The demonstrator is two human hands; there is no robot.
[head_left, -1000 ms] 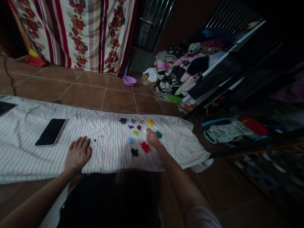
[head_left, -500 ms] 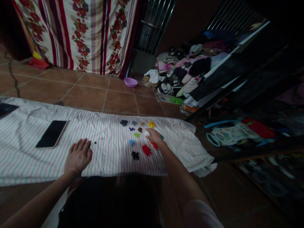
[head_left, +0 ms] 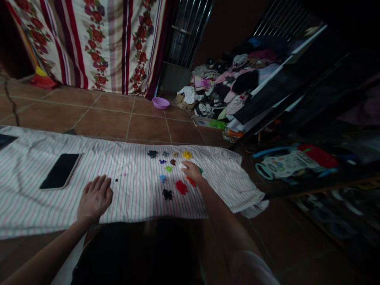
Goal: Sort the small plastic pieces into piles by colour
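Note:
My left hand (head_left: pixel 94 199) lies palm down on the striped cloth (head_left: pixel 133 200), fingers stretched out and holding nothing. Just right of it are a tiny black piece (head_left: pixel 116 180) and a tiny pink piece (head_left: pixel 124 174). My right hand (head_left: pixel 192 171) is bent over a few small white pieces (head_left: pixel 182 167), thumb and forefinger curled in around them. Whether a piece is pinched there is too small to see. Around that hand lie small heaps of yellow pieces (head_left: pixel 187 154), red pieces (head_left: pixel 181 187), orange pieces (head_left: pixel 191 181) and brown pieces (head_left: pixel 173 162). Green pieces (head_left: pixel 201 170) are partly hidden behind it.
Further heaps include black pieces (head_left: pixel 167 194), light blue pieces (head_left: pixel 162 178), lime pieces (head_left: pixel 169 169) and dark grey pieces (head_left: pixel 152 154). A phone (head_left: pixel 61 171) lies at the left. Beyond the cloth are a purple basin (head_left: pixel 160 103) and piled clothes (head_left: pixel 228 85).
The whole view has shifted slightly, so things sit a little further left. My right hand stays at the white pieces, its fingers drawn slightly closer together. My left hand rests as before.

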